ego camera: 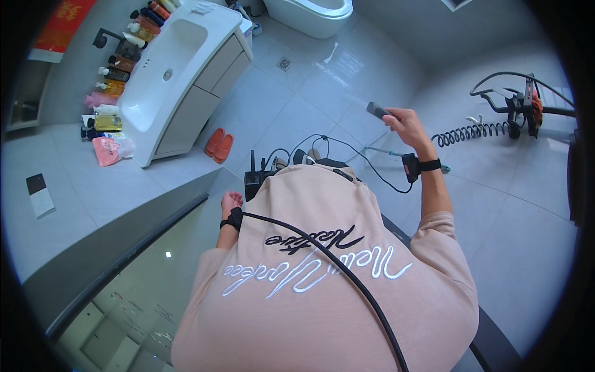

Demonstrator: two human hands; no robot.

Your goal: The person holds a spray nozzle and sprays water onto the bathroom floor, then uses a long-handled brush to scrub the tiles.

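Note:
My right hand (pixel 407 126) grips a dark handheld sprayer (pixel 379 110), its head pointed at the floor toward the toilet. A faint spray leaves the head, and the tiled floor (pixel 341 65) ahead of it is wet and shiny. A coiled black hose (pixel 469 134) stretches from near my right wrist toward the wall fittings. Low at my side, my left hand (pixel 231 200) hangs with loosely curled fingers and appears to hold nothing. Both wrists wear black straps with cabled devices.
A white washbasin (pixel 186 32) on a grey cabinet (pixel 188 118) stands ahead left, lined with several bottles (pixel 114 74). Orange slippers (pixel 219 145) lie beside it. Further off are a toilet (pixel 311 16) and floor drain (pixel 284 63). A teal pole (pixel 388 151) and black cable (pixel 367 160) are near my feet.

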